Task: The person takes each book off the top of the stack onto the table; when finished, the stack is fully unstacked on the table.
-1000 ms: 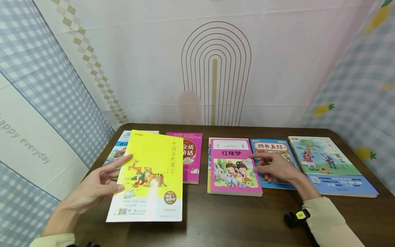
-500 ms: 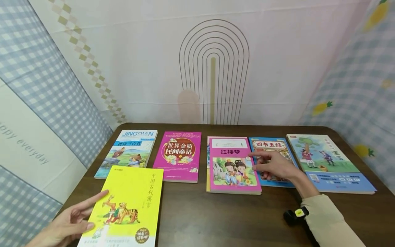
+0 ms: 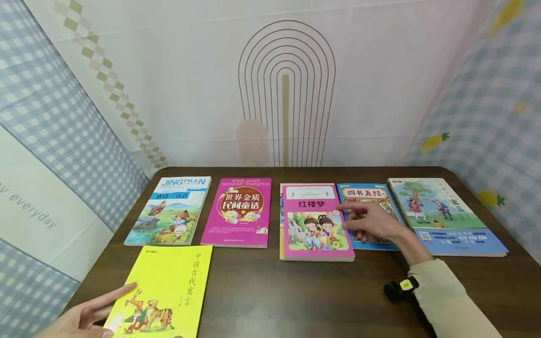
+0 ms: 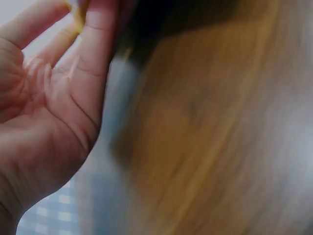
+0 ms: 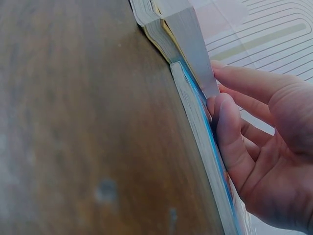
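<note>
A yellow book (image 3: 169, 277) with a tiger picture is near the front left in the head view. My left hand (image 3: 80, 317) holds it by its left edge; the lower part of the book is cut off by the frame. In the left wrist view only a blurred yellow bit shows at the fingertips. My right hand (image 3: 374, 223) pinches the right edge of a pink book (image 3: 314, 204), which lies over another book with a yellowish edge (image 3: 282, 249). In the right wrist view, thumb and index finger meet at that book's slightly raised edge (image 5: 203, 73).
Along the back of the brown table (image 3: 262, 300) lie a landscape-covered book (image 3: 169, 211) and a magenta book (image 3: 238, 211) on the left. A blue book (image 3: 369, 241) lies partly under my right hand, beside a green-and-blue book (image 3: 445, 216). A cloth backdrop (image 3: 203, 84) hangs behind.
My left hand has brought the yellow book down and left, toward the table's near side, uncovering the two books at the back left. The right hand stays at the pink book.
</note>
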A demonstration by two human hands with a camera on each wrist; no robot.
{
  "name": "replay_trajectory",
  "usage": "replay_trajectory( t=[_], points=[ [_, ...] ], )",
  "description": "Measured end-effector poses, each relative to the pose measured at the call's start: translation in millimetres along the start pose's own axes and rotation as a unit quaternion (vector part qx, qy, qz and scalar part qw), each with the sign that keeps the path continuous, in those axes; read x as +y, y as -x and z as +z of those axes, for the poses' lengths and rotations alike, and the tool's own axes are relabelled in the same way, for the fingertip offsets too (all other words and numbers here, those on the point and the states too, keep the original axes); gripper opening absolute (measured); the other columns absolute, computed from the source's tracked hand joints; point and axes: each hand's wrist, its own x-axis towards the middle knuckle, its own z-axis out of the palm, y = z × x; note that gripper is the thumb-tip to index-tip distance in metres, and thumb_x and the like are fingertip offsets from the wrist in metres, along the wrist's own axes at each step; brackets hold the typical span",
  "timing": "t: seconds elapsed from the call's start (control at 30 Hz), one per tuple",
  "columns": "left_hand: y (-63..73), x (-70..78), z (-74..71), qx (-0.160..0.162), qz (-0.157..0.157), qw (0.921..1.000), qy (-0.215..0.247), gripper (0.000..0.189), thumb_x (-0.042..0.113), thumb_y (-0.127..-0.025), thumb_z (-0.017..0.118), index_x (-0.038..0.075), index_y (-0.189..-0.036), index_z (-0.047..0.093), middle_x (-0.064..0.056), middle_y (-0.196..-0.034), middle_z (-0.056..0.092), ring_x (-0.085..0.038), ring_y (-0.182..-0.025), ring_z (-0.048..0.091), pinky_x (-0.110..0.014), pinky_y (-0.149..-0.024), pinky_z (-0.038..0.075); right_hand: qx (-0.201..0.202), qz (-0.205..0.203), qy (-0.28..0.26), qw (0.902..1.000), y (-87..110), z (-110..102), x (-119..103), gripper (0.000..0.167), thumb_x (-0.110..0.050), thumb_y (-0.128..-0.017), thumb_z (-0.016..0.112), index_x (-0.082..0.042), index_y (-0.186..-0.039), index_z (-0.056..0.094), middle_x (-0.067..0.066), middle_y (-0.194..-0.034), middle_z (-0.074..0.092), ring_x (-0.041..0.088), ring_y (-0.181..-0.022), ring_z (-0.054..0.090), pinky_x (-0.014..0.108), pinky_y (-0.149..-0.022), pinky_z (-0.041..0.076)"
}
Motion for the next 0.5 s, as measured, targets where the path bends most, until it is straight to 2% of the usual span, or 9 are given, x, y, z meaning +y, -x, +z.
replay_trajectory(
  t=[0.1, 0.2, 0.3, 0.5],
  points=[
    [4.1, 4.4, 0.0, 0.028, -0.029, 0.9990, -0.020, 0.070, 0.003, -0.115, 0.021, 0.056, -0.159, 0.033, 0.011, -0.165, 0.047, -0.035, -0.152, 0.045, -0.058, -0.125, 0.036, -0.002, 0.000, 0.001, 1.0000, -0.3, -0.9, 0.3, 0.062, -0.025, -0.097, 0.078, -0.012, -0.154, 0.056, 0.016, -0.097, 0.065, 0.020, -0.057, 0.062, 0.032, -0.047, 0.055],
    [9.2, 8.8, 0.3, 0.050, -0.044, 0.9970, -0.038, 0.069, 0.005, -0.116, 0.021, 0.058, -0.159, 0.034, 0.012, -0.163, 0.049, -0.037, -0.150, 0.047, -0.061, -0.123, 0.038, -0.001, -0.001, 0.005, 1.0000, -1.1, -1.6, -0.1, 0.062, -0.025, -0.098, 0.078, -0.013, -0.154, 0.056, 0.016, -0.098, 0.066, 0.021, -0.058, 0.062, 0.032, -0.048, 0.056],
    [14.2, 13.9, 1.0, 0.072, -0.055, 0.9934, -0.070, 0.069, 0.006, -0.115, 0.023, 0.059, -0.158, 0.034, 0.013, -0.161, 0.051, -0.034, -0.148, 0.051, -0.055, -0.119, 0.046, 0.003, 0.004, 0.008, 1.0000, -1.8, -1.6, -0.9, 0.062, -0.026, -0.097, 0.078, -0.013, -0.154, 0.056, 0.016, -0.098, 0.065, 0.021, -0.059, 0.062, 0.032, -0.050, 0.057],
    [23.4, 21.4, -0.4, 0.066, -0.070, 0.9932, -0.065, 0.076, -0.001, -0.111, 0.021, 0.056, -0.160, 0.033, 0.007, -0.162, 0.051, -0.039, -0.148, 0.050, -0.052, -0.117, 0.049, 0.002, 0.005, 0.013, 0.9999, -1.4, -1.2, -0.8, 0.062, -0.025, -0.098, 0.078, -0.013, -0.155, 0.055, 0.015, -0.098, 0.065, 0.021, -0.059, 0.063, 0.032, -0.048, 0.056]
  ],
)
